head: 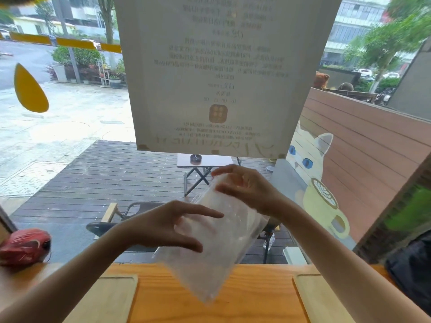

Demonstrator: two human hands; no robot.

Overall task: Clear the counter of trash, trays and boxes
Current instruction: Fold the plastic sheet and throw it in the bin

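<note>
While the clear plastic bag [217,241] hangs above the wooden counter [210,294], right hand [245,187] pinches its top edge — fingers curled narrow. Left hand [168,227] spread wide, thumb & forefinger against bag's left side — bag sits btwn them.

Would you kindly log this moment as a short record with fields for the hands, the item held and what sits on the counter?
item held: clear plastic bag, lifted above the counter
right hand: right hand pinches the bag's top edge
left hand: left hand, fingers spread, thumb and fingers at the bag's left side; firm grip unclear
counter: orange wooden counter along the window
trays: pale wooden tray on the left, another wooden tray on the right
other: red crumpled bag at the far left
</note>
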